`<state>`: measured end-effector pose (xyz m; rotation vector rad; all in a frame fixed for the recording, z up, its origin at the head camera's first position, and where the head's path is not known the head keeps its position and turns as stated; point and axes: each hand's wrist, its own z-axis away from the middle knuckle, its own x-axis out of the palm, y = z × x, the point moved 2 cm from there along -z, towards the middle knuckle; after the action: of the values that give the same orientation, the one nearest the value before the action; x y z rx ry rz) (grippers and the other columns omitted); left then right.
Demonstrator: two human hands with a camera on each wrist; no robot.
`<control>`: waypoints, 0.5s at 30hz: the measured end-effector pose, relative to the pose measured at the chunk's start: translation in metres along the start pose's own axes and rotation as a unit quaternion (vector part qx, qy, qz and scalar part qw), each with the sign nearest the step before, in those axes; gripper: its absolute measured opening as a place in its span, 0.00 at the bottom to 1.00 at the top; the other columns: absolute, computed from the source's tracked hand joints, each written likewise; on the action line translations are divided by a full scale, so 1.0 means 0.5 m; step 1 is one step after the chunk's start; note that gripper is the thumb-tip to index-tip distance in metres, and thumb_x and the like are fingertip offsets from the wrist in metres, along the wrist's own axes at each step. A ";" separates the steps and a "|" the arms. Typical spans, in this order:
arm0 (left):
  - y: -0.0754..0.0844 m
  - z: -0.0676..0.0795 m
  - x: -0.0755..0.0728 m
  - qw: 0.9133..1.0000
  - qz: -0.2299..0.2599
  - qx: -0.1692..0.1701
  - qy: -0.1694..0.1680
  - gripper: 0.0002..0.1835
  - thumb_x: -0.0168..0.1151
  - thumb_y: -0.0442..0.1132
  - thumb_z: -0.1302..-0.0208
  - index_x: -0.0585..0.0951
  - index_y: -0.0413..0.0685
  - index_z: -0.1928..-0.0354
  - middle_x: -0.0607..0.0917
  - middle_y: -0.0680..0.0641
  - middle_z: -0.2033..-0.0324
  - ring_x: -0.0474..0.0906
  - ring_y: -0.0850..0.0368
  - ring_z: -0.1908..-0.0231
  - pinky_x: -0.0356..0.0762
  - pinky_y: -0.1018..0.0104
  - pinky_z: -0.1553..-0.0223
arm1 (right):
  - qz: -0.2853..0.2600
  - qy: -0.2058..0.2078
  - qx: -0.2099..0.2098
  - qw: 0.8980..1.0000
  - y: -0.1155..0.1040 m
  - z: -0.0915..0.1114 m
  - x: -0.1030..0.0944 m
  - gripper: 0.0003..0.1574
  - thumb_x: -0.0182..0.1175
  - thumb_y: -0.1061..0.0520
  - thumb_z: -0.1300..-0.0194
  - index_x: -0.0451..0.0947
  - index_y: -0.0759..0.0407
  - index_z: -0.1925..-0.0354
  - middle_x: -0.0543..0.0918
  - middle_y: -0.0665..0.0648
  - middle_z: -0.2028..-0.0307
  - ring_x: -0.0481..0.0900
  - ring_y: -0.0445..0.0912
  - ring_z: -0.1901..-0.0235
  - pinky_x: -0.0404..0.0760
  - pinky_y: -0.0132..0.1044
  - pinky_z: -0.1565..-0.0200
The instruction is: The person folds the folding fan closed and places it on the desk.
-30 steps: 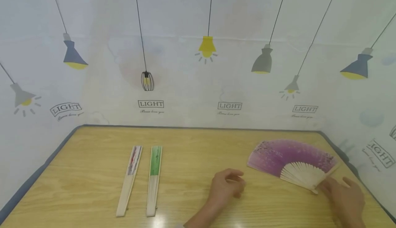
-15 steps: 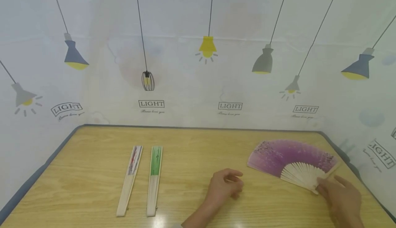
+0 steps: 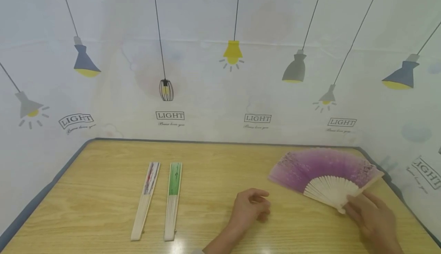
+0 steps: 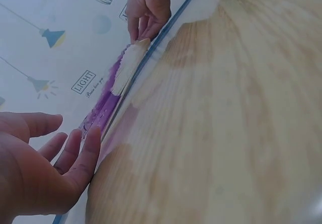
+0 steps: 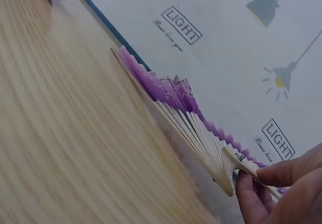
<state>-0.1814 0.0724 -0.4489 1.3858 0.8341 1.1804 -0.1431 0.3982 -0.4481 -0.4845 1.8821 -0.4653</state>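
A spread purple folding fan (image 3: 320, 170) with pale ribs and a blossom print is at the right of the table in the head view. My right hand (image 3: 373, 214) pinches its right outer rib near the pivot. In the right wrist view, thumb and fingers clasp that rib of the fan (image 5: 201, 133). My left hand (image 3: 249, 208) is close over the table to the left of the fan and holds nothing. Its fingers are loosely bent, as the left wrist view shows with the left hand (image 4: 45, 168) in front.
Two folded fans lie side by side on the left of the wooden table (image 3: 220, 170): a white-and-red one (image 3: 146, 200) and a green one (image 3: 173, 200). A white curtain (image 3: 206, 93) printed with lamps rises behind the table's blue-edged far side and along both sides.
My right hand has shifted its grip on the fan's outer rib and moved the fan up and slightly left. The left hand has stayed nearly still, and the two folded fans have not moved.
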 end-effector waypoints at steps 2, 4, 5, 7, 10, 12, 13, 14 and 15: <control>0.000 0.001 -0.001 1.000 0.006 -0.006 0.006 0.15 0.65 0.27 0.44 0.80 0.33 0.53 0.81 0.46 0.68 0.82 0.56 0.73 0.86 0.60 0.68 | 0.131 0.080 -0.144 0.978 -0.015 0.007 0.005 0.13 0.61 0.60 0.37 0.80 0.69 0.59 0.83 0.68 0.61 0.70 0.70 0.50 0.65 0.61 0.41; 0.000 0.001 -0.001 1.000 0.016 -0.011 0.008 0.16 0.65 0.27 0.43 0.79 0.33 0.52 0.80 0.46 0.68 0.81 0.57 0.73 0.86 0.60 0.67 | 0.126 0.100 -0.175 0.971 -0.024 0.006 0.010 0.13 0.59 0.57 0.35 0.80 0.68 0.59 0.84 0.67 0.62 0.71 0.69 0.51 0.59 0.50 0.33; 0.000 0.001 -0.001 1.000 0.024 -0.013 0.009 0.16 0.64 0.27 0.43 0.78 0.32 0.52 0.80 0.46 0.68 0.81 0.57 0.73 0.86 0.60 0.67 | 0.120 0.108 -0.189 0.969 -0.029 0.005 0.012 0.13 0.59 0.57 0.35 0.80 0.68 0.59 0.84 0.67 0.62 0.71 0.69 0.52 0.55 0.42 0.30; 0.000 0.000 -0.002 0.999 0.038 -0.016 0.011 0.16 0.64 0.27 0.43 0.78 0.31 0.51 0.80 0.45 0.68 0.81 0.57 0.72 0.86 0.59 0.66 | 0.109 0.111 -0.207 0.966 -0.040 0.000 0.016 0.12 0.60 0.58 0.37 0.80 0.67 0.60 0.84 0.66 0.63 0.73 0.67 0.54 0.60 0.37 0.34; 0.000 -0.002 -0.002 0.998 0.057 -0.014 0.014 0.17 0.64 0.26 0.44 0.77 0.30 0.51 0.80 0.45 0.68 0.81 0.56 0.73 0.86 0.58 0.65 | 0.089 0.108 -0.217 0.966 -0.058 -0.004 0.019 0.12 0.64 0.63 0.43 0.80 0.67 0.60 0.84 0.63 0.65 0.75 0.62 0.59 0.70 0.39 0.50; 0.000 -0.004 -0.002 0.998 0.061 -0.013 0.017 0.17 0.64 0.26 0.44 0.77 0.30 0.51 0.80 0.45 0.68 0.81 0.56 0.72 0.86 0.58 0.64 | 0.082 0.108 -0.216 0.967 -0.070 -0.007 0.020 0.14 0.66 0.65 0.48 0.80 0.66 0.60 0.83 0.61 0.66 0.75 0.58 0.63 0.70 0.42 0.60; 0.001 -0.003 -0.003 0.998 0.063 -0.012 0.019 0.17 0.64 0.26 0.44 0.77 0.30 0.51 0.81 0.45 0.68 0.82 0.56 0.72 0.86 0.58 0.64 | 0.079 0.109 -0.218 0.967 -0.076 -0.008 0.021 0.15 0.67 0.65 0.50 0.81 0.66 0.60 0.83 0.60 0.66 0.75 0.57 0.63 0.71 0.41 0.61; 0.001 -0.003 -0.003 0.998 0.065 -0.010 0.021 0.18 0.64 0.27 0.44 0.77 0.30 0.50 0.81 0.44 0.68 0.82 0.55 0.71 0.86 0.58 0.64 | 0.077 0.111 -0.220 0.966 -0.081 -0.009 0.021 0.16 0.68 0.65 0.51 0.81 0.66 0.60 0.83 0.59 0.66 0.75 0.56 0.64 0.72 0.41 0.62; 0.002 -0.003 -0.004 0.997 0.069 -0.009 0.024 0.18 0.64 0.27 0.44 0.77 0.30 0.50 0.81 0.44 0.68 0.82 0.55 0.71 0.86 0.58 0.63 | 0.076 0.113 -0.223 0.965 -0.086 -0.010 0.023 0.17 0.68 0.65 0.52 0.81 0.65 0.60 0.83 0.59 0.67 0.75 0.56 0.65 0.73 0.40 0.63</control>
<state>-0.1833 0.0710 -0.4486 1.4236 0.7682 1.3289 -0.1469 0.3563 -0.4323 -0.5931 2.2362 0.0139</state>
